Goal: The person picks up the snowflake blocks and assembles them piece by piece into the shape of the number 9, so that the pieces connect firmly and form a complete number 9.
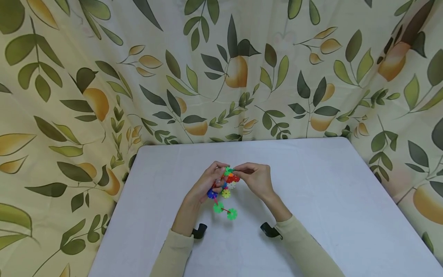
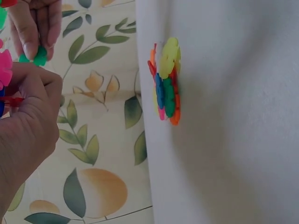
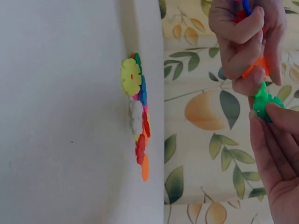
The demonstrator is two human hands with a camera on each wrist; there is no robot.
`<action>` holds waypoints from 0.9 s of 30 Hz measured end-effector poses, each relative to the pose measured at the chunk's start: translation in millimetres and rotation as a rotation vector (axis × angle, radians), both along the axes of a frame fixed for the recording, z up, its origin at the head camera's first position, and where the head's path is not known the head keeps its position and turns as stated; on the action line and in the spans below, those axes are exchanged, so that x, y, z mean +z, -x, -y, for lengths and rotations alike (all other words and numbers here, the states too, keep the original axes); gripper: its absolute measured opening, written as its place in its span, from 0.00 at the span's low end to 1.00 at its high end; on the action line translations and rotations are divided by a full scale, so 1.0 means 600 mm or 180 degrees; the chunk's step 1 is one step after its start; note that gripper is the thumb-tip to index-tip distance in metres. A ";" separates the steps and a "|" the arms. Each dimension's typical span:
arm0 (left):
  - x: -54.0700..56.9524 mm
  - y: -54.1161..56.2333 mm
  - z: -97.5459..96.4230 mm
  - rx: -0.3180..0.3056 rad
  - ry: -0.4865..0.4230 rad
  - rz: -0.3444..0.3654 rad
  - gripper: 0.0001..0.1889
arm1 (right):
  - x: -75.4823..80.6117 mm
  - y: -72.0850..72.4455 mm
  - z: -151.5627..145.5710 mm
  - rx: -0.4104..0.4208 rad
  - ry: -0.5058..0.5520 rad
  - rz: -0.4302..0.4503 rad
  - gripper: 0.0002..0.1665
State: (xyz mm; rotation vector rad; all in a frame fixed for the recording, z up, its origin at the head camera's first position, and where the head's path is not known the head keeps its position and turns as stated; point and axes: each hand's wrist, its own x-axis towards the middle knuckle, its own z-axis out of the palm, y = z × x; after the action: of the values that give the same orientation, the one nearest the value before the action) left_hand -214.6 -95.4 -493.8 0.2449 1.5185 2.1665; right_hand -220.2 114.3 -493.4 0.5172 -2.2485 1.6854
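Observation:
Flower-shaped plastic interlocking discs are joined into a chain, which my left hand (image 1: 207,181) grips in its curled fingers. From that hand hang a blue disc (image 1: 212,193), a green disc (image 1: 218,207) and another green disc at the end, linked by pink and red pieces seen nearly edge-on. My right hand (image 1: 257,180) pinches a darker green disc (image 3: 272,110) between thumb and fingers. It touches a lighter green disc (image 3: 261,94) at the left fingertips; whether the two are slotted together I cannot tell. The left fingers hide part of the chain.
Several loose discs lie in a small pile on the white table (image 1: 166,165), among them a yellow disc (image 3: 131,77), a white disc (image 3: 136,116) and a red disc (image 3: 140,149). A leaf-and-fruit patterned curtain (image 1: 214,107) hangs behind the table. Black wrist devices (image 1: 199,231) show beneath both forearms.

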 end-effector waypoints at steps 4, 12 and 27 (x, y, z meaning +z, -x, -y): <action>0.000 0.003 0.002 0.0121 0.0034 0.0094 0.15 | -0.003 0.005 -0.001 0.0074 -0.0036 0.0075 0.08; 0.005 0.006 0.007 0.0392 0.0383 0.0178 0.15 | -0.008 0.020 -0.007 0.0013 -0.0382 0.0281 0.10; 0.001 0.008 0.008 0.0327 0.0193 0.0230 0.17 | -0.068 0.073 -0.016 0.0218 -0.2225 0.0905 0.24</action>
State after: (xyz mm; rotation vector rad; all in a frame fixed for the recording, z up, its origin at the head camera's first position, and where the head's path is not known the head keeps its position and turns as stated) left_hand -219.2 -100.0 -493.0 0.0689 1.5845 2.1789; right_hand -264.1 124.1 -534.2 0.5213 -3.0550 0.9989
